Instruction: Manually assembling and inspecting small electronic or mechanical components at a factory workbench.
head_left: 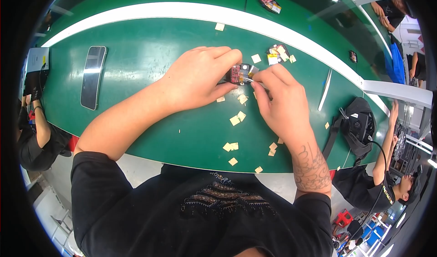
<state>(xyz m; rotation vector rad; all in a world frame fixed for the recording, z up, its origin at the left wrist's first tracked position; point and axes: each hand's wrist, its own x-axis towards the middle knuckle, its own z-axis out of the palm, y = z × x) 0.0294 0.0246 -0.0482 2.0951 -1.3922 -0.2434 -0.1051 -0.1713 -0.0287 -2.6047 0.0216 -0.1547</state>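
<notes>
Between the fingers and thumb of my left hand (200, 77) sits a small black electronic housing (238, 74), its open side showing a red circuit board. My right hand (284, 97) is closed in a pinch on a thin metal tool (248, 79) that looks like tweezers, mostly covered by the fingers. Its tip reaches the housing's right side, by the board. A small silver and yellow part (253, 70) sticks out there, close to my right fingertips. Small pale yellow squares (242, 98) lie on the green table just below the two hands.
Another open black unit (274, 56) with yellow squares lies beyond my right hand. A phone (93, 78) lies left; a thin white strip (325, 89) and black bag (359, 125) lie right. Past the curved white rail (182, 10) is another unit (270, 4). People sit on both sides.
</notes>
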